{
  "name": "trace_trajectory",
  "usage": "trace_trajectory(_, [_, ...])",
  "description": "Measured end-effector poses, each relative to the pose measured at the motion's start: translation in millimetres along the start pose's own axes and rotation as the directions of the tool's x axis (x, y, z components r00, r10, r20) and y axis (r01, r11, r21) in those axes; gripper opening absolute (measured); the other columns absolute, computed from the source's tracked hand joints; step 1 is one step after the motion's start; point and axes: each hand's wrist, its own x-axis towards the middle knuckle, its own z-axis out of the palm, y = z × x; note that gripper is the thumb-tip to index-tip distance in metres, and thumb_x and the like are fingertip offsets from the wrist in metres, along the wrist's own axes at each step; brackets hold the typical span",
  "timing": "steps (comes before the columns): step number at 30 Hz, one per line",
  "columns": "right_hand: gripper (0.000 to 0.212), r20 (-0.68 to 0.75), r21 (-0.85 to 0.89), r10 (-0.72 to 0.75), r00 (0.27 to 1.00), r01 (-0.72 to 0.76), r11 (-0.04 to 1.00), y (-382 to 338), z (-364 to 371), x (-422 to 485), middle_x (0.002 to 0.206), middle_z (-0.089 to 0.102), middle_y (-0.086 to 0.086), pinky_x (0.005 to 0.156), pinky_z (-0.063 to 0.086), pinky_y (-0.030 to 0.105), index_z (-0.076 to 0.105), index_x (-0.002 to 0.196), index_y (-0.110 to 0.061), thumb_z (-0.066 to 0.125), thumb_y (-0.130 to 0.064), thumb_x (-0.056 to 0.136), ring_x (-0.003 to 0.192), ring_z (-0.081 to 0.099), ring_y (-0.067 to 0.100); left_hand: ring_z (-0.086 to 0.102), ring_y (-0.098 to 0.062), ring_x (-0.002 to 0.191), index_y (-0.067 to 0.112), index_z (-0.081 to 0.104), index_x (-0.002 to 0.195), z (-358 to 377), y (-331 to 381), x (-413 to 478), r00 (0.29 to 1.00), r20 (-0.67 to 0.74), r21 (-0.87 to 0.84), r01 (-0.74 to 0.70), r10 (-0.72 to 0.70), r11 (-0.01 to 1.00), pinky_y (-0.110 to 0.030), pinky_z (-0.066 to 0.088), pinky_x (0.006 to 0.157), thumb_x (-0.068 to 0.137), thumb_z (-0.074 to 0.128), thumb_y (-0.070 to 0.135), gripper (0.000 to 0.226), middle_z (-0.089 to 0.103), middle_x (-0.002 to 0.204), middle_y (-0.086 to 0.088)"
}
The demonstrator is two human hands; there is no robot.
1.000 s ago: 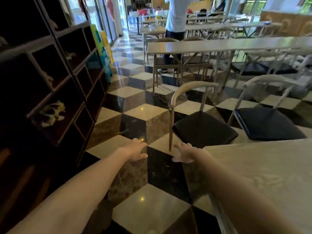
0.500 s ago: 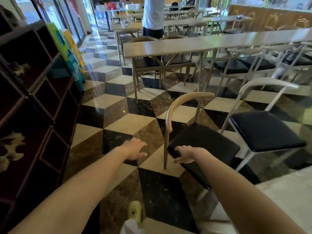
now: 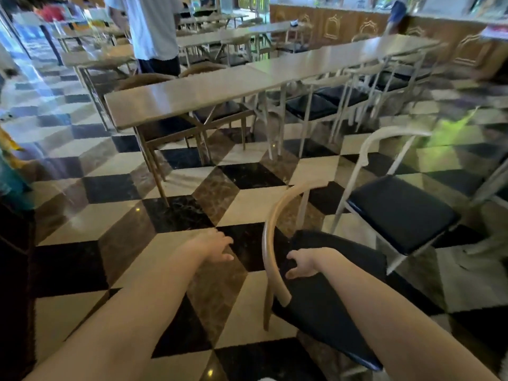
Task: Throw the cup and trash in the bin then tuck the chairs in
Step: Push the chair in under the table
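Observation:
A tan chair with a curved backrest and black seat stands on the checkered floor just ahead of me. My right hand hovers over its seat just inside the backrest, fingers curled and apart, holding nothing. My left hand reaches out left of the backrest, a short gap away, fingers spread and empty. A white-framed chair with a black seat stands to the right of the tan one. No cup, trash or bin is visible.
A long pale table with chairs under it runs across the middle. A person in a white shirt stands behind it. More tables fill the back; a wooden counter lines the far right.
The view swung right and closer: the dark shelf left the frame and the tan chair now sits right under my hands. My right hand has come in over the seat.

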Motion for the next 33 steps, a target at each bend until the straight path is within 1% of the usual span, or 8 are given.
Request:
trace_trajectory(5, [0.066, -0.002, 0.089, 0.112, 0.994, -0.111, 0.990, 14, -39, 57, 0.148, 0.038, 0.009, 0.109, 0.033, 0.043, 0.027, 0.147, -0.020, 0.054, -0.042, 0.091, 0.135, 0.038, 0.028, 0.033, -0.028, 0.139, 0.021, 0.029, 0.147, -50, -18, 99, 0.983, 0.014, 0.082, -0.185, 0.185, 0.979, -0.043, 0.032, 0.110, 0.095, 0.046, 0.046, 0.060, 0.035, 0.151, -0.007])
trace_trajectory(12, [0.069, 0.009, 0.231, 0.202, 0.979, -0.199, 0.952, 36, -84, 131, 0.156, 0.025, 0.012, 0.112, 0.025, 0.044, 0.021, 0.150, -0.014, 0.043, -0.050, 0.094, 0.143, 0.024, 0.030, 0.032, -0.027, 0.139, 0.024, 0.031, 0.146, -105, -15, 220, 0.913, -0.009, 0.168, -0.402, 0.409, 0.900, -0.045, 0.032, 0.113, 0.094, 0.048, 0.046, 0.059, 0.035, 0.151, -0.006])
trace_trajectory(16, [0.068, -0.101, 0.270, 0.272, 0.957, -0.237, 0.933, 36, -86, 148, 0.153, 0.029, 0.010, 0.110, 0.027, 0.048, 0.024, 0.149, -0.017, 0.043, -0.052, 0.093, 0.140, 0.027, 0.032, 0.032, -0.023, 0.138, 0.026, 0.030, 0.146, -125, 2, 257, 0.808, -0.015, 0.224, -0.572, 0.590, 0.789, -0.041, 0.032, 0.112, 0.092, 0.054, 0.044, 0.062, 0.035, 0.150, -0.002])
trace_trajectory(20, [0.067, -0.208, 0.394, 0.395, 0.895, -0.293, 0.871, 33, -73, 160, 0.153, 0.026, 0.010, 0.110, 0.026, 0.050, 0.022, 0.149, -0.017, 0.041, -0.051, 0.094, 0.139, 0.026, 0.034, 0.020, -0.022, 0.145, 0.028, 0.027, 0.147, -125, 15, 302, 0.654, 0.039, 0.303, -0.728, 0.755, 0.615, -0.044, 0.021, 0.119, 0.087, 0.059, 0.048, 0.071, 0.028, 0.155, 0.001])
trace_trajectory(25, [0.067, -0.227, 0.676, 0.651, 0.724, -0.364, 0.641, 7, -43, 181, 0.152, 0.030, 0.009, 0.109, 0.028, 0.046, 0.025, 0.148, -0.016, 0.036, -0.055, 0.095, 0.138, 0.029, 0.032, 0.010, -0.018, 0.148, 0.029, 0.020, 0.150, -121, 24, 347, 0.443, 0.176, 0.356, -0.861, 0.879, 0.363, -0.040, 0.007, 0.119, 0.089, 0.057, 0.048, 0.074, 0.016, 0.160, 0.004])
trace_trajectory(29, [0.061, -0.065, 0.847, 0.793, 0.605, -0.387, 0.365, -28, -31, 199, 0.152, 0.031, 0.004, 0.112, 0.024, 0.043, 0.030, 0.146, -0.019, 0.031, -0.055, 0.096, 0.139, 0.027, 0.027, 0.006, -0.017, 0.149, 0.028, 0.020, 0.150, -118, 25, 373, 0.281, 0.313, 0.351, -0.922, 0.907, 0.165, -0.037, 0.003, 0.119, 0.091, 0.050, 0.052, 0.071, 0.016, 0.160, 0.004])
trace_trajectory(32, [0.056, 0.092, 0.938, 0.869, 0.486, -0.335, 0.088, -52, -30, 208, 0.150, 0.035, 0.001, 0.113, 0.023, 0.042, 0.035, 0.143, -0.021, 0.029, -0.052, 0.098, 0.137, 0.029, 0.023, 0.006, -0.018, 0.149, 0.030, 0.024, 0.149, -119, 25, 388, 0.152, 0.405, 0.373, -0.928, 0.902, -0.012, -0.040, -0.001, 0.119, 0.091, 0.044, 0.057, 0.067, 0.018, 0.160, 0.005])
trace_trajectory(33, [0.053, 0.112, 0.944, 0.885, 0.452, -0.327, 0.048, -60, -29, 211, 0.148, 0.037, 0.001, 0.112, 0.025, 0.042, 0.037, 0.142, -0.022, 0.030, -0.050, 0.098, 0.136, 0.030, 0.023, 0.008, -0.018, 0.149, 0.030, 0.027, 0.148, -119, 25, 392, 0.108, 0.413, 0.379, -0.923, 0.904, -0.063, -0.042, -0.001, 0.119, 0.092, 0.044, 0.056, 0.065, 0.021, 0.159, 0.005])
